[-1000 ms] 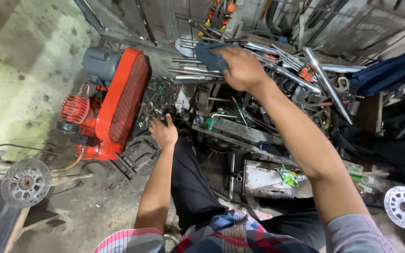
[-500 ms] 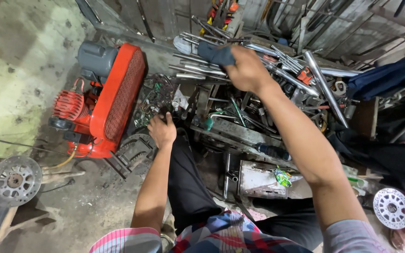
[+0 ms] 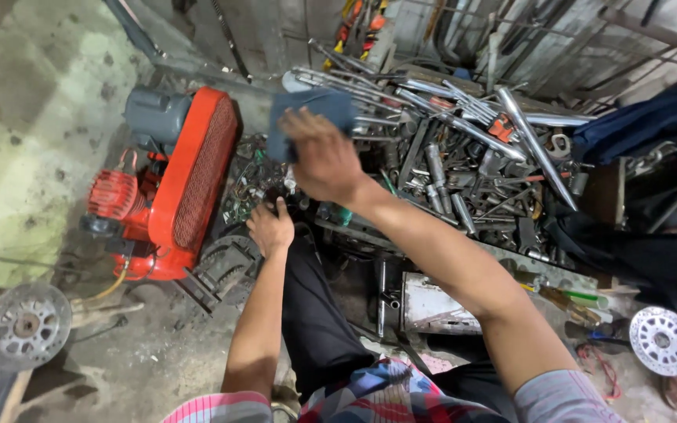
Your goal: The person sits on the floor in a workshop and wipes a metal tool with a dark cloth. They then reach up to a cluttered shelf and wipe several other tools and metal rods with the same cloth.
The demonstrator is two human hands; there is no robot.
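Blue case (image 3: 311, 117), blurred, sits in the right hand (image 3: 324, 160), whose fingers are closed over its lower edge, held up above the tool pile (image 3: 464, 168) of wrenches, sockets and chrome pipes. The left hand (image 3: 269, 229) lies low, fingers curled down among small parts (image 3: 244, 188); whether it grips anything cannot be told. Just left of it stands a red compressor (image 3: 186, 184). 2 brake discs lie on the floor: 1 far left (image 3: 25, 325), 1 far right (image 3: 661, 341).
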